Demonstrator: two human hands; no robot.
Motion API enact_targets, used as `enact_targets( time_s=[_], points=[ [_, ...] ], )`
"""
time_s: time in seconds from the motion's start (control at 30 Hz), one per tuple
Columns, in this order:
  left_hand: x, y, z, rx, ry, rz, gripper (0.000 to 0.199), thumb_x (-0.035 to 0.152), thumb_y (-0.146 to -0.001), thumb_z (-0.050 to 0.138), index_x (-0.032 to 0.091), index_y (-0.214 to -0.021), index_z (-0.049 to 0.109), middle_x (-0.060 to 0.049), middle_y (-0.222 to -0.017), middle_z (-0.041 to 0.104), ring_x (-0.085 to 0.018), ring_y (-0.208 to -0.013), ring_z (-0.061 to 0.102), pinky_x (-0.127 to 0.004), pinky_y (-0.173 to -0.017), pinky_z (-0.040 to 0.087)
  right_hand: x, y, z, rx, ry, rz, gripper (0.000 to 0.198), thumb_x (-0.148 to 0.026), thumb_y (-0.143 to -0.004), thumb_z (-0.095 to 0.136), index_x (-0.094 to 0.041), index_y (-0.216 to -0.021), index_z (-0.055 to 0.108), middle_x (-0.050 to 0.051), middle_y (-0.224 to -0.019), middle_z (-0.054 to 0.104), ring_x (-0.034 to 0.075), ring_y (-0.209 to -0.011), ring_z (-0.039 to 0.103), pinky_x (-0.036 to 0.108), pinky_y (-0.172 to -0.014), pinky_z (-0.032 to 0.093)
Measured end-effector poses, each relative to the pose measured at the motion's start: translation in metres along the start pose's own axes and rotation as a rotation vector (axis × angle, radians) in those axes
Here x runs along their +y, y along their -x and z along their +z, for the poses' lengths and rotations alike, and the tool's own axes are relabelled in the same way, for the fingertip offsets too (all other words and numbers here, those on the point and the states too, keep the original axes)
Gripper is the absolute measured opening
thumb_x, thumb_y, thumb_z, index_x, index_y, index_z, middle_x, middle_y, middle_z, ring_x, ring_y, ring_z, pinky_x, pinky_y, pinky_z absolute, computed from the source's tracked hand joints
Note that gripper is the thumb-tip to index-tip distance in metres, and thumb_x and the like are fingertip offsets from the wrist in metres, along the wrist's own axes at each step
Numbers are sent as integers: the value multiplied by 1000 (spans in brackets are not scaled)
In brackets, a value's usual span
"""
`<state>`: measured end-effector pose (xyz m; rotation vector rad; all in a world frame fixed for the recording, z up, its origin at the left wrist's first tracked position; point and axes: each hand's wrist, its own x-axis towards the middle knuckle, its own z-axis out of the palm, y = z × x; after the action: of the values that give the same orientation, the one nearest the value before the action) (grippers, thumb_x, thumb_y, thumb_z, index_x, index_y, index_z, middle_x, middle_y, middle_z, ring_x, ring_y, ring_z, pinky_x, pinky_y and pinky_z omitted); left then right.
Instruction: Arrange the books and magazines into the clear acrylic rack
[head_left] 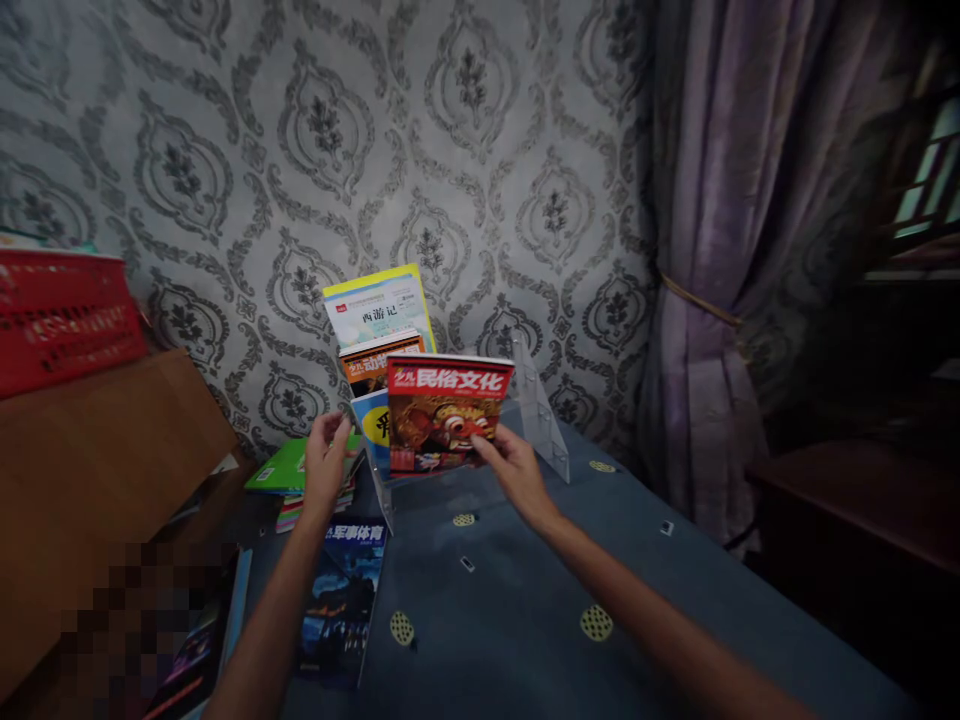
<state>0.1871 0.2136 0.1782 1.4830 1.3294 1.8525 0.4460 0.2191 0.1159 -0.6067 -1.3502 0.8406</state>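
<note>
My right hand (514, 475) grips a red magazine (442, 415) by its lower right edge, thumb over the cover. The magazine is upright, in front of a clear stepped display rack (536, 410). My left hand (327, 450) is beside the rack's left side, its fingers loosely curled and apart, with nothing visible in them. In the rack's left part stand a yellow-edged book (379, 305), an orange-and-black magazine (367, 370) and a blue book with a yellow patch (371, 425), partly hidden by the red magazine.
Below my left hand, a dark blue magazine (341, 595) lies on the blue tablecloth (510, 630). A stack topped by a green book (289, 465) sits behind that hand. At left are a cardboard box (112, 480) and a red basket (67, 320). A purple curtain (720, 220) hangs at right.
</note>
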Motion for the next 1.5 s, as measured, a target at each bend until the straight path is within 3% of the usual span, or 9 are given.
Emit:
enact_targets(
  time_s=[0.13, 0.33, 0.47, 0.7, 0.8, 0.9, 1.1, 1.23, 1.5],
  points=[
    [3, -15, 13, -28, -4, -1, 54, 51, -68, 73, 19, -107, 55, -10, -110, 64, -23, -100, 63, -20, -55, 49, -15, -14, -33, 136, 60, -18, 45, -60, -84, 64, -23, -109, 69, 7, -104, 74, 25, -84, 67, 34, -63, 57],
    [8, -29, 16, -262, 57, -103, 56, 55, -58, 79, 18, -96, 61, -3, -89, 67, -16, -75, 60, -21, -54, 44, -13, -8, -63, 206, 93, -12, 46, -60, -83, 66, -22, -108, 70, 7, -106, 74, 25, -84, 68, 32, -60, 56],
    [21, -44, 11, -350, -173, 71, 42, 55, -66, 75, 17, -84, 67, -1, -76, 67, -16, -70, 59, -24, -62, 43, 0, 6, -75, 137, 132, 24, 45, -61, -81, 67, -21, -101, 72, 6, -97, 74, 24, -81, 66, 32, -62, 56],
    [55, -58, 38, -497, -889, 514, 22, 38, -86, 58, 22, -93, 72, -7, -92, 75, -25, -86, 65, -32, -76, 45, 6, 8, -94, 197, 151, 43, 48, -62, -80, 68, -20, -103, 71, 7, -97, 75, 21, -76, 64, 30, -59, 54],
    [62, -51, 55, -453, -1101, 587, 23, 29, -88, 54, 24, -103, 71, -10, -102, 75, -29, -97, 66, -36, -83, 46, -4, 1, -97, 232, 157, 10, 45, -60, -81, 67, -20, -103, 70, 6, -98, 74, 21, -77, 64, 31, -60, 54],
    [64, -42, 63, -406, -1209, 564, 29, 24, -89, 51, 25, -112, 69, -12, -106, 75, -32, -99, 67, -41, -84, 46, -16, -8, -96, 243, 162, -25, 42, -58, -83, 66, -21, -103, 70, 6, -97, 73, 22, -80, 64, 30, -61, 54],
    [57, -42, 55, -442, -1110, 560, 31, 22, -84, 51, 26, -109, 69, -8, -105, 76, -28, -92, 68, -35, -78, 48, -23, -36, -88, 228, 145, -78, 43, -57, -85, 63, -20, -107, 67, 5, -98, 72, 20, -78, 63, 29, -62, 54],
    [53, -48, 51, -531, -949, 515, 29, 28, -80, 51, 26, -103, 69, -4, -94, 75, -25, -82, 67, -31, -72, 47, -14, -61, -76, 147, 140, -91, 46, -59, -85, 60, -19, -106, 65, 5, -98, 70, 20, -79, 62, 27, -60, 51],
    [56, -46, 49, -572, -899, 459, 31, 33, -78, 49, 25, -101, 68, -3, -92, 74, -23, -79, 65, -30, -70, 46, 10, -97, -59, -23, 237, -60, 38, -56, -88, 61, -19, -95, 66, 3, -88, 69, 20, -81, 60, 27, -64, 48]
  ],
)
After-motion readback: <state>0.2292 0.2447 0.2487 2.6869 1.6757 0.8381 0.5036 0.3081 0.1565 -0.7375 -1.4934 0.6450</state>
